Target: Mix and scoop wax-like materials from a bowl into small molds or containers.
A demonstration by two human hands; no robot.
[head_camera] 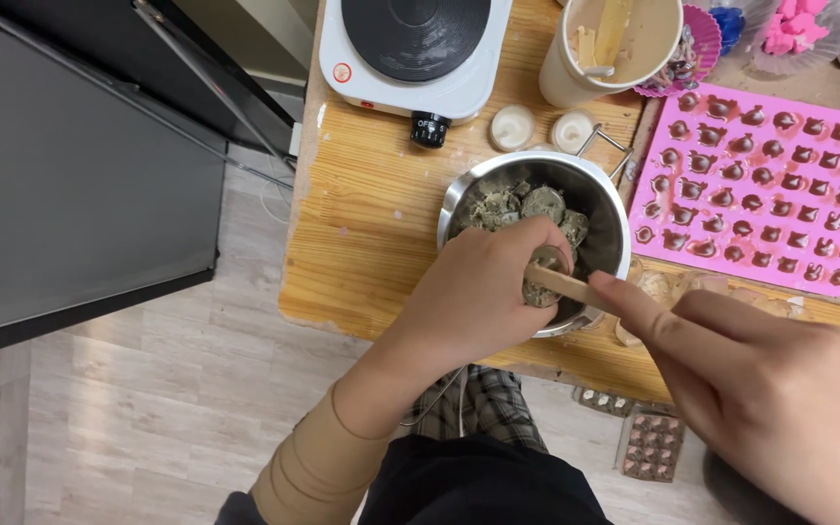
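The left hand [483, 292] is curled over the near rim of the steel bowl [607, 209], its fingers closed on a small round grey-green lump [544, 277] just inside that rim. The right hand [780, 389], coming in from the bowl's right side, pinches a flat wooden stick [568, 284], whose long axis slants up and left so the tip touches that lump. More such lumps [527, 206] lie at the bowl's far side, beyond both hands.
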